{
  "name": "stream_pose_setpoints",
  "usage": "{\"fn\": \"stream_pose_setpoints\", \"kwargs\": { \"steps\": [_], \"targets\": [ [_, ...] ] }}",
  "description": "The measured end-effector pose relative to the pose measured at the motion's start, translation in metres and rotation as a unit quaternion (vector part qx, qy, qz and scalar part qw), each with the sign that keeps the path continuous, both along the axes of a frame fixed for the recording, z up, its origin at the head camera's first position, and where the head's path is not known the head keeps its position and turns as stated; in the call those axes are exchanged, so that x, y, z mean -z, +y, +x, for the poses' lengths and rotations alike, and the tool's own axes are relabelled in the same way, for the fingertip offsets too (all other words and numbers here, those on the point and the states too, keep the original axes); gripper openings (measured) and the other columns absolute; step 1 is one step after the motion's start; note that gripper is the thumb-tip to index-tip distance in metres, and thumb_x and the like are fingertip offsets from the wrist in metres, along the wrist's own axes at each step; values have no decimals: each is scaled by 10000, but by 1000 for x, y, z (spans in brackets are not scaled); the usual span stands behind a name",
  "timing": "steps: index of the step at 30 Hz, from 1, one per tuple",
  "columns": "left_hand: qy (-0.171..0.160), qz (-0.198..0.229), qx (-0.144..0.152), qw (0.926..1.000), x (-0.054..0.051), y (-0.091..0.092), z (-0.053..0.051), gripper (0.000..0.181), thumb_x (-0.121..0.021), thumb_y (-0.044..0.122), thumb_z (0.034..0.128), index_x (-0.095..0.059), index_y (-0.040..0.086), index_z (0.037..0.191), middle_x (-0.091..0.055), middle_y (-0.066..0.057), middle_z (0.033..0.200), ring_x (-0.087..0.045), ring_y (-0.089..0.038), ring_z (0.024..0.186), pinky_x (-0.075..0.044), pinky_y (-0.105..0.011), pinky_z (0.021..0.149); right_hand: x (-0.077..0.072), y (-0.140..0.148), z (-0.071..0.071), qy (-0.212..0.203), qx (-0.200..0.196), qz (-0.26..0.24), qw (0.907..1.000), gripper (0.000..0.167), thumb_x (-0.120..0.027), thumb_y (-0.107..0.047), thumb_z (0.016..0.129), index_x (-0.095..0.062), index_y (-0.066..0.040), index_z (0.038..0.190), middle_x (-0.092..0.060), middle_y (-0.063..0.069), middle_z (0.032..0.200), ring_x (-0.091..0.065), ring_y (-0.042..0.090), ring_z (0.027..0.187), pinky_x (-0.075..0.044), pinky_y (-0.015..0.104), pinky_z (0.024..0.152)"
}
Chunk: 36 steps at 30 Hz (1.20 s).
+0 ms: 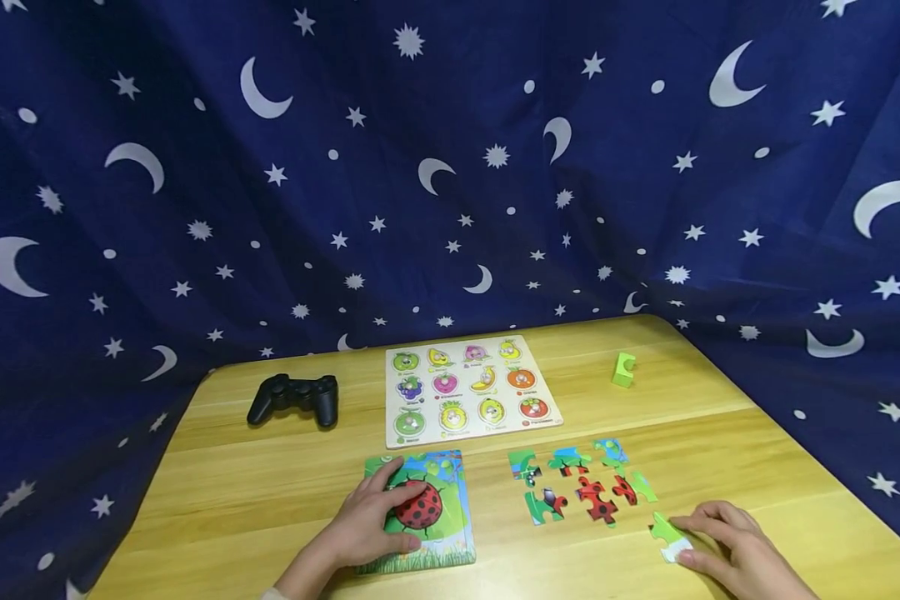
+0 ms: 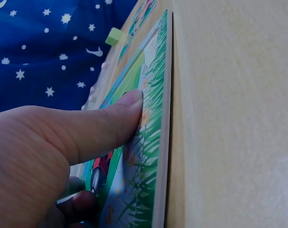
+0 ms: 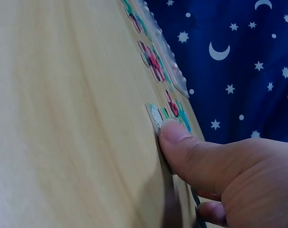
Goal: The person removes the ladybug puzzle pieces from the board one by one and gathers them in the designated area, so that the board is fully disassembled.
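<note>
A ladybug puzzle board (image 1: 452,557) lies at the front middle of the table. My left hand (image 1: 367,517) rests on it with fingers spread over the picture; in the left wrist view its thumb (image 2: 113,121) presses the board's face. At the front right, my right hand (image 1: 735,546) pinches a green-and-white jigsaw piece (image 1: 669,537) between thumb and finger, at table level. That piece's pale corner (image 3: 154,114) shows beyond the thumb in the right wrist view. Several loose jigsaw pieces, among them a red spotted one (image 1: 596,500), lie spaced apart between the hands.
Behind the board lies a fruit peg puzzle (image 1: 461,372). A black game controller (image 1: 295,398) sits at the back left, and a light green block (image 1: 623,369) stands at the back right. A dark blue curtain (image 1: 450,192) with moons and stars hangs behind the table.
</note>
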<state>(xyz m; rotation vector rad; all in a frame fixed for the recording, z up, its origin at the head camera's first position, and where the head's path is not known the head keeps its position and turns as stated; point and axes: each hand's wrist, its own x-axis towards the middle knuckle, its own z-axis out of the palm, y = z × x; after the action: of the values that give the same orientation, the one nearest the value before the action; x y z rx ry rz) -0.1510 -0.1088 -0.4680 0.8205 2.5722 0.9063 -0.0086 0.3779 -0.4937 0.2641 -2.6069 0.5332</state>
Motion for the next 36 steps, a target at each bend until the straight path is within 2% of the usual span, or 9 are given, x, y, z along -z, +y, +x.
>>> {"fn": "stream_pose_setpoints", "kwargs": {
  "steps": [10, 18, 21, 24, 27, 30, 32, 34, 36],
  "targets": [
    [28, -20, -13, 10000, 2, -2, 0, 710, -795, 517, 746, -575, 303, 1386, -271, -189, 1589, -326, -512, 1384, -329, -748, 945, -1, -3, 0, -203, 265, 96, 9994, 396, -903, -228, 628, -756, -253, 996, -493, -216, 951, -339, -121, 905, -270, 66, 713],
    [22, -11, 10, 10000, 1, -2, 0, 704, -802, 503, 750, -569, 318, 1388, -265, -193, 1591, -324, -510, 1386, -329, -749, 950, -2, -2, 0, -422, 416, 179, 9981, 361, -898, -264, 646, -749, -264, 975, -513, -172, 942, -358, -113, 888, -355, 157, 669],
    [-11, -56, 32, 10000, 1, -1, -1, 698, -809, 486, 755, -566, 323, 1389, -260, -189, 1594, -315, -505, 1394, -319, -750, 964, -9, -7, -1, -555, 573, 29, 9968, 350, -890, -272, 671, -746, -241, 988, -537, -131, 957, -383, -112, 876, -361, 146, 665],
    [-43, -86, 12, 10000, 1, 0, -2, 692, -814, 473, 756, -571, 317, 1385, -259, -188, 1594, -305, -510, 1400, -314, -751, 972, -26, -24, -10, -509, 537, -105, 9972, 336, -874, -260, 709, -741, -217, 1015, -560, -102, 985, -411, -106, 891, -366, 127, 692],
    [-2, -129, -33, 9999, -2, -1, -4, 688, -818, 464, 756, -577, 305, 1381, -261, -190, 1591, -298, -519, 1402, -310, -751, 979, -41, -65, -29, 56, -40, 17, 10000, 349, -877, -224, 698, -741, -207, 1019, -565, -120, 1001, -446, -68, 903, -371, 110, 740],
    [18, -132, -71, 9999, -4, -2, -5, 686, -826, 446, 753, -583, 295, 1377, -265, -191, 1589, -293, -522, 1404, -299, -754, 988, -51, -122, -48, 367, -994, 327, 9938, 341, -860, -251, 714, -740, -207, 1029, -544, -151, 1020, -460, -29, 896, -411, 163, 751],
    [38, -129, -78, 9999, -4, -1, -3, 687, -829, 438, 752, -585, 290, 1376, -269, -192, 1588, -291, -521, 1406, -290, -758, 992, -54, -164, -60, 141, -1713, 373, 9844, 321, -824, -300, 763, -738, -189, 1052, -528, -142, 1016, -441, -16, 883, -419, 187, 739],
    [50, -136, -36, 9999, -3, 0, -1, 684, -826, 439, 755, -584, 291, 1378, -272, -192, 1588, -296, -513, 1407, -295, -753, 994, -55, -202, -70, -412, -2244, 380, 9729, 328, -766, -376, 823, -730, -179, 1082, -521, -127, 1012, -425, -17, 878, -420, 192, 731],
    [92, -154, 45, 9998, -2, 2, 0, 683, -818, 452, 760, -578, 303, 1381, -273, -187, 1590, -302, -506, 1407, -308, -743, 995, -56, -233, -79, -1019, -2558, 322, 9608, 357, -723, -428, 855, -724, -156, 1086, -527, -103, 999, -413, -14, 872, -420, 186, 729]
  ]
}}
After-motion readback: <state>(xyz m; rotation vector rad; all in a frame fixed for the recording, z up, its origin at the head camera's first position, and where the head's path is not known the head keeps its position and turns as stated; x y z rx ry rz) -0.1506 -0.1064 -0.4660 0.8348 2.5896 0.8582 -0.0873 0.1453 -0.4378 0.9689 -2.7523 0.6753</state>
